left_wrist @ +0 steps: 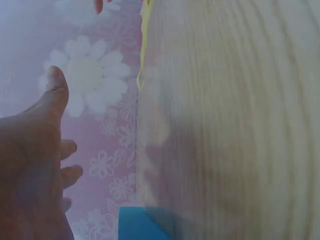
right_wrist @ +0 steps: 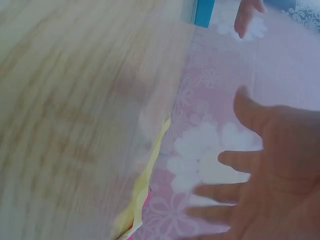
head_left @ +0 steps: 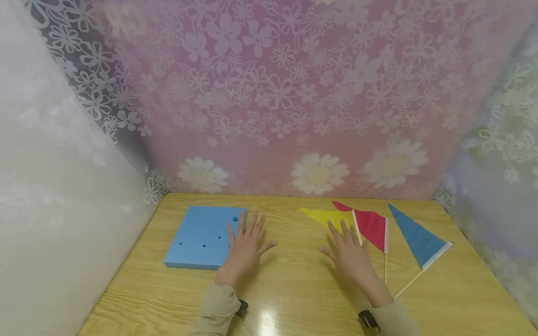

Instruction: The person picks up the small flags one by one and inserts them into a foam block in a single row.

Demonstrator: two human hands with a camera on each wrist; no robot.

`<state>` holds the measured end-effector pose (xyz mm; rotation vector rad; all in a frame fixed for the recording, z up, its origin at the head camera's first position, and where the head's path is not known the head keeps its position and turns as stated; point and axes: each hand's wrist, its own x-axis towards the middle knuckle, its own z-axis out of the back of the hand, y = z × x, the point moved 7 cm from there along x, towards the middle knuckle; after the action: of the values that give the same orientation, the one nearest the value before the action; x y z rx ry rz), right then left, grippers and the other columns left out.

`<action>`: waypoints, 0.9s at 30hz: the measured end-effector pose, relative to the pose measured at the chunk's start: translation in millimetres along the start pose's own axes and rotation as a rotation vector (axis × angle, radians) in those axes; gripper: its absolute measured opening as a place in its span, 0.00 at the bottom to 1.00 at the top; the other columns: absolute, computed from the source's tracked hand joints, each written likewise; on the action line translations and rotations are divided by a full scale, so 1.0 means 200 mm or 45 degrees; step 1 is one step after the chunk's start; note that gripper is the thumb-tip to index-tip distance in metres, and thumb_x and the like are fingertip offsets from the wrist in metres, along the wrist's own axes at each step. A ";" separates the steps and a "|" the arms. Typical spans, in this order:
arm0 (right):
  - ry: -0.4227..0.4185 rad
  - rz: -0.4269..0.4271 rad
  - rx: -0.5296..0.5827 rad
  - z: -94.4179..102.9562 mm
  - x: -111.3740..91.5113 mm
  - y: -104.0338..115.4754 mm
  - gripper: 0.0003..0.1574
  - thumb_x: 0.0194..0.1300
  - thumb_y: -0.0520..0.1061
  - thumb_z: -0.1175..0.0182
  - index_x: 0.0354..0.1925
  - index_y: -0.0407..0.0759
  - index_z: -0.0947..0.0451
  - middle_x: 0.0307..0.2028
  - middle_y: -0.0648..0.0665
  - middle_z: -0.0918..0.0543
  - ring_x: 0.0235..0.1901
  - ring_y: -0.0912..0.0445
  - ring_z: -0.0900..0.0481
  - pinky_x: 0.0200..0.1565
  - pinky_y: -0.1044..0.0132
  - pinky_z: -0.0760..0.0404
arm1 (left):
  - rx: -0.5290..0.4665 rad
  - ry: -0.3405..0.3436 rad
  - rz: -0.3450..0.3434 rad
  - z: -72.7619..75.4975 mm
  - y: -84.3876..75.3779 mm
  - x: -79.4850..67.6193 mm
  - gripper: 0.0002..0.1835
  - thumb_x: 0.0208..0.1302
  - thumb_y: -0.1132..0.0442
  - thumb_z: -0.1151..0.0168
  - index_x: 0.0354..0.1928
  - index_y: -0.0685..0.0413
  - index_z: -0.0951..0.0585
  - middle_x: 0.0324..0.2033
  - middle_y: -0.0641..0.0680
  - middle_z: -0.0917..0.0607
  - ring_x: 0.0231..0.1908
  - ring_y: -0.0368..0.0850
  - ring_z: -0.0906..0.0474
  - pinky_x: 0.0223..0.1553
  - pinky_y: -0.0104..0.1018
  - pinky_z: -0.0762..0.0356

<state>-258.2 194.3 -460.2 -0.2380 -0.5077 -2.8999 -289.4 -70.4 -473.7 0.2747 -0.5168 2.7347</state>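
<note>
In the head view my left hand [head_left: 244, 249] hovers with fingers spread over the right edge of a blue board [head_left: 197, 233] that has several small holes. My right hand [head_left: 350, 256], its fingers also spread, is above the table beside a yellow triangular flag [head_left: 323, 217] and covers part of it. Right of that lie a red triangular flag [head_left: 371, 226] and a blue triangular flag [head_left: 420, 238], each on a thin wooden stick. Neither hand holds anything. The right wrist view shows the yellow flag [right_wrist: 145, 185] below the right hand [right_wrist: 280, 175].
The wood-grain table [head_left: 294, 298] reaches back to a pink flowered curtain [head_left: 286, 116]. Pale sheets hang at the left [head_left: 63, 186] and right [head_left: 500, 186] sides. A dark band [head_left: 368, 320] sits at the right wrist.
</note>
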 end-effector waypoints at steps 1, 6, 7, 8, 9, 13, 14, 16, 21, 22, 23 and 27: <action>-0.024 0.009 0.014 0.01 0.01 0.01 0.44 0.72 0.59 0.38 0.75 0.39 0.37 0.69 0.25 0.32 0.62 0.28 0.28 0.54 0.27 0.26 | -0.032 0.015 -0.002 0.01 0.01 0.01 0.44 0.71 0.35 0.46 0.81 0.47 0.44 0.79 0.57 0.46 0.79 0.64 0.64 0.70 0.76 0.67; -0.093 0.007 0.148 0.04 0.08 0.06 0.27 0.72 0.52 0.37 0.63 0.40 0.20 0.49 0.37 0.12 0.32 0.44 0.13 0.20 0.61 0.23 | -0.203 -0.010 -0.060 0.09 0.07 0.04 0.33 0.75 0.44 0.44 0.76 0.50 0.33 0.71 0.59 0.28 0.73 0.61 0.37 0.72 0.68 0.47; -0.105 0.006 0.173 0.04 0.09 0.08 0.24 0.72 0.52 0.37 0.60 0.41 0.18 0.47 0.39 0.11 0.31 0.45 0.13 0.20 0.63 0.25 | -0.210 -0.029 -0.069 0.12 0.09 0.04 0.31 0.75 0.45 0.44 0.74 0.50 0.30 0.68 0.58 0.25 0.69 0.60 0.31 0.70 0.65 0.39; -0.122 0.017 0.186 0.04 0.11 0.11 0.22 0.72 0.52 0.37 0.58 0.42 0.17 0.45 0.41 0.10 0.34 0.46 0.11 0.20 0.64 0.23 | -0.230 -0.052 -0.078 0.14 0.11 0.04 0.28 0.75 0.48 0.43 0.71 0.49 0.27 0.65 0.58 0.22 0.65 0.59 0.25 0.67 0.61 0.33; -0.143 0.031 0.192 0.05 0.12 0.14 0.20 0.72 0.51 0.36 0.56 0.43 0.15 0.43 0.42 0.10 0.37 0.47 0.11 0.22 0.64 0.20 | -0.256 -0.071 -0.081 0.16 0.14 0.03 0.25 0.75 0.50 0.42 0.69 0.49 0.24 0.63 0.57 0.19 0.61 0.58 0.22 0.64 0.57 0.27; -0.193 0.100 0.171 0.04 0.17 0.28 0.17 0.71 0.52 0.35 0.51 0.45 0.12 0.39 0.45 0.09 0.29 0.51 0.12 0.24 0.63 0.19 | -0.298 -0.161 -0.076 0.26 0.26 0.01 0.18 0.75 0.58 0.40 0.63 0.47 0.19 0.56 0.53 0.14 0.40 0.52 0.13 0.45 0.48 0.16; -0.186 0.118 0.162 0.03 0.18 0.33 0.17 0.70 0.52 0.35 0.51 0.46 0.11 0.39 0.45 0.09 0.25 0.54 0.15 0.22 0.66 0.23 | -0.301 -0.188 -0.079 0.28 0.30 0.00 0.17 0.74 0.60 0.39 0.62 0.48 0.18 0.55 0.53 0.14 0.39 0.52 0.13 0.45 0.48 0.16; -0.158 0.163 0.163 0.00 0.20 0.42 0.17 0.70 0.53 0.35 0.51 0.46 0.11 0.41 0.44 0.09 0.15 0.60 0.27 0.17 0.69 0.33 | -0.289 -0.233 -0.068 0.31 0.39 -0.02 0.17 0.72 0.63 0.37 0.61 0.49 0.17 0.54 0.55 0.14 0.40 0.53 0.13 0.46 0.50 0.16; -0.046 0.269 0.163 -0.12 0.23 0.63 0.23 0.71 0.52 0.35 0.59 0.43 0.16 0.53 0.40 0.13 0.17 0.56 0.27 0.20 0.65 0.27 | -0.240 -0.269 0.004 0.38 0.61 -0.10 0.17 0.71 0.65 0.36 0.61 0.55 0.18 0.57 0.59 0.15 0.58 0.59 0.20 0.59 0.56 0.22; -0.034 0.293 0.140 -0.14 0.23 0.67 0.25 0.71 0.53 0.35 0.60 0.42 0.18 0.55 0.40 0.15 0.25 0.53 0.19 0.26 0.62 0.20 | -0.235 -0.269 0.012 0.39 0.65 -0.11 0.18 0.71 0.66 0.36 0.61 0.56 0.18 0.57 0.60 0.16 0.59 0.60 0.21 0.60 0.57 0.23; -0.020 0.319 0.119 -0.17 0.24 0.71 0.27 0.71 0.53 0.36 0.62 0.42 0.20 0.57 0.39 0.16 0.35 0.49 0.14 0.33 0.58 0.15 | -0.220 -0.271 0.020 0.40 0.70 -0.13 0.18 0.71 0.65 0.36 0.61 0.57 0.18 0.58 0.60 0.16 0.60 0.61 0.22 0.61 0.58 0.25; 0.085 0.388 0.063 -0.27 0.25 0.83 0.35 0.72 0.56 0.38 0.69 0.38 0.27 0.66 0.37 0.24 0.66 0.39 0.26 0.57 0.44 0.20 | -0.169 -0.300 -0.003 0.42 0.83 -0.21 0.21 0.69 0.66 0.34 0.63 0.61 0.20 0.60 0.64 0.19 0.64 0.68 0.28 0.64 0.64 0.31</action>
<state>-278.6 14.6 -448.9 -0.1918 -0.4840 -2.5869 -300.4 -261.2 -459.9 0.5671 -0.7562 2.6652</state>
